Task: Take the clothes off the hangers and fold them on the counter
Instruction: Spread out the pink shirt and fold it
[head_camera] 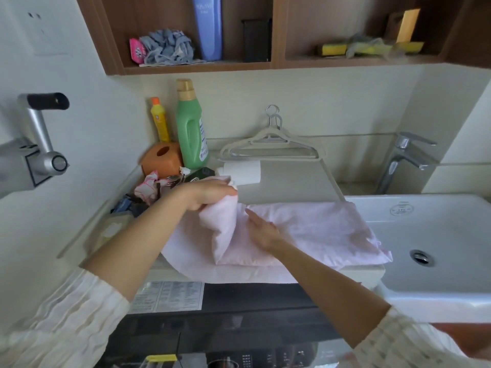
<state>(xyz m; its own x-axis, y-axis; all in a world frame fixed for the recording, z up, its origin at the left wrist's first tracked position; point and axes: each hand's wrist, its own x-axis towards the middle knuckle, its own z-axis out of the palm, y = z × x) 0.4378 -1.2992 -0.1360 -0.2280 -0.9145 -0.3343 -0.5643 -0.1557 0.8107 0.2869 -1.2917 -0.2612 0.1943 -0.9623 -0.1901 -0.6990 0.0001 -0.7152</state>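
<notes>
Pale pink cloth, some soft cottony garment [305,227], is lying spread across the counter [292,181] with its near edge drooping over the front, so it's already off the hanger and the folding is underway. The left hand [210,195] is gripping a bunched end of the garment and lifting it up off the counter at the left side, fingers curled round the fabric. The right hand [261,229] is lying flat with straight fingers on the garment just beside that raised bit, pinning it down. The hands are close but not touching.

If I were doing this fold, I'd be keeping the flat hand right where the crease should go and bringing the lifted end over it toward the right, then sliding the flat hand out and smoothing. The far right corner is hanging over the sink [438,235] rim, so I'd be pulling the whole thing left a bit first so it isn't slipping in.

Space is tight. Two empty hangers [271,147] are leaning against the far wall, with a white bottle [241,172] lying on its side in front of them. At the far left, a green bottle [191,128], a yellow bottle [159,119], an orange box [163,158] and a pile of small clutter are crowding the counter. A tap [406,158] is standing at the far right, a wooden shelf [199,67] is hanging overhead, and a dark washing machine [239,328] is sitting under the counter.
</notes>
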